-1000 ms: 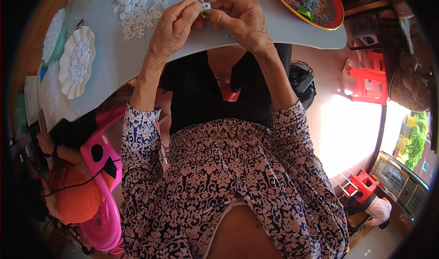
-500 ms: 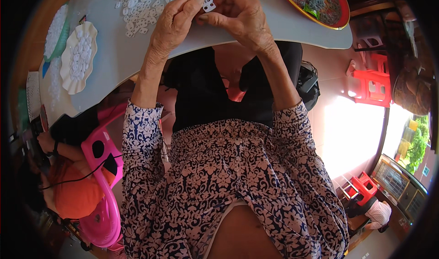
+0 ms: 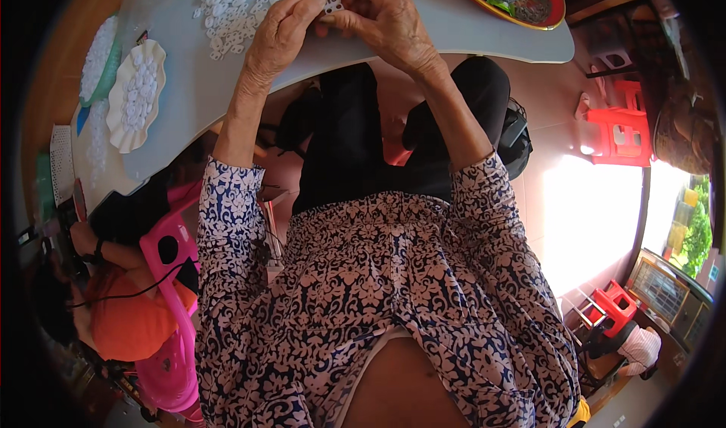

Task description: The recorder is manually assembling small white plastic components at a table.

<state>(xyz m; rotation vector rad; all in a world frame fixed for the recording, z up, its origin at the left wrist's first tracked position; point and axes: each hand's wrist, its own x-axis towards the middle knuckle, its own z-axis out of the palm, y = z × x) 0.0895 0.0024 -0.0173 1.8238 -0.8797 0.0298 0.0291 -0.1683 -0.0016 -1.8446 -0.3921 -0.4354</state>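
Observation:
A small white plastic piece with several round holes point(image 3: 331, 4) is held up over the table's near edge. My left hand point(image 3: 286, 29) pinches its left side between thumb and fingers. On the other side my right hand point(image 3: 387, 26) is closed around it, thumb at its lower edge and fingers curled behind. Whether the right fingers also hold something smaller is hidden. Just beyond my left hand spreads a loose pile of similar white pieces point(image 3: 224, 21) on the grey table point(image 3: 193, 88).
A scalloped cream dish point(image 3: 116, 118) of white oval pieces stands at the left, beside a green container point(image 3: 106, 80) of white bits. At the far right a red tray point(image 3: 557, 8) holds thin grey metal parts. Another person in orange point(image 3: 128, 318) sits lower left, near a pink chair point(image 3: 178, 307).
The white piece has tilted and sunk deeper between my fingers, with less of its face showing. The right hand has shifted slightly left, and the whole view has moved a little.

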